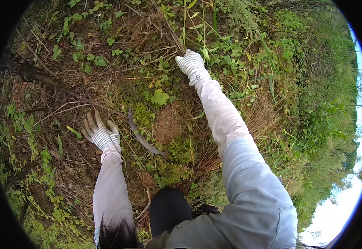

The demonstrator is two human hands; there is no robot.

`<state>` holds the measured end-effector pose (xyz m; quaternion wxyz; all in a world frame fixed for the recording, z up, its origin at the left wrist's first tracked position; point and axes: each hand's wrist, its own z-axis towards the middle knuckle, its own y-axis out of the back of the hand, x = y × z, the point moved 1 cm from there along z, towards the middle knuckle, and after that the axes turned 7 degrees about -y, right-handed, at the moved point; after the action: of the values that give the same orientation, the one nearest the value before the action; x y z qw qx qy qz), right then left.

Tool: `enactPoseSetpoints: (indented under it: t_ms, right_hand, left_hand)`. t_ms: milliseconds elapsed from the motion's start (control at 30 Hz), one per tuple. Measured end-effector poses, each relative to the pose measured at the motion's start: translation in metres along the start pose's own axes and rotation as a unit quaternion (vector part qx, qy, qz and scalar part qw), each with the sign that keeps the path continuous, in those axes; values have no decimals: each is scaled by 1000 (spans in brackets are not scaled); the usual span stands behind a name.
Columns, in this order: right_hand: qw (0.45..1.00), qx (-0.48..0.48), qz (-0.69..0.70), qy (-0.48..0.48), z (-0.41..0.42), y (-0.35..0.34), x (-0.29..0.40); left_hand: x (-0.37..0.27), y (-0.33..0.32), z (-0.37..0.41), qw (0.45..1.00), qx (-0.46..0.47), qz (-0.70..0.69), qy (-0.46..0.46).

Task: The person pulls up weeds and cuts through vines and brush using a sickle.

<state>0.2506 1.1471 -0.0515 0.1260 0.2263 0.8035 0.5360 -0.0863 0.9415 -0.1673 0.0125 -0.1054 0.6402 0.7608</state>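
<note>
My left hand [103, 130], in a striped work glove with soiled fingers, is spread over dry grass and thin twigs at the left. Its fingers are apart and hold nothing. Reaching farther out, my right hand [191, 64] wears a matching glove. It is closed around the near end of a bundle of dry brown stems [171, 32], which runs up past the fist; the fingers' undersides are hidden. Between my two arms, a curved grey-brown strip [142, 137] lies on moss and soil; whether it is a blade or bark I cannot tell.
My dark-clad knee [170, 208] is at the bottom. A dark fallen branch [34, 73] lies at the left, with a pale thin twig [62, 109] near my left hand. Leafy weeds [234, 53] grow around my right arm. Taller brush and trees [339, 155] stand at the right.
</note>
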Motion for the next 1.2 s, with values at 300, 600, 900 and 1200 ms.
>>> enactPoseSetpoints:
  t_ms: [300, 600, 900, 1200]
  right_hand:
    - [968, 199, 105, 115, -152, -22, 28]
    - [951, 220, -9, 217, -235, -6, -21]
    - [823, 518, -185, 144, -332, -43, -113]
    - [733, 584, -244, 248, -264, -70, -107]
  left_hand:
    - [-1, 1, 0, 1000, 19, 20, -7]
    - [10, -23, -3, 990, 10, -142, 27]
    - [2, -5, 1, 999, 1, 37, -13]
    - [-3, 10, 5, 999, -3, 48, -20]
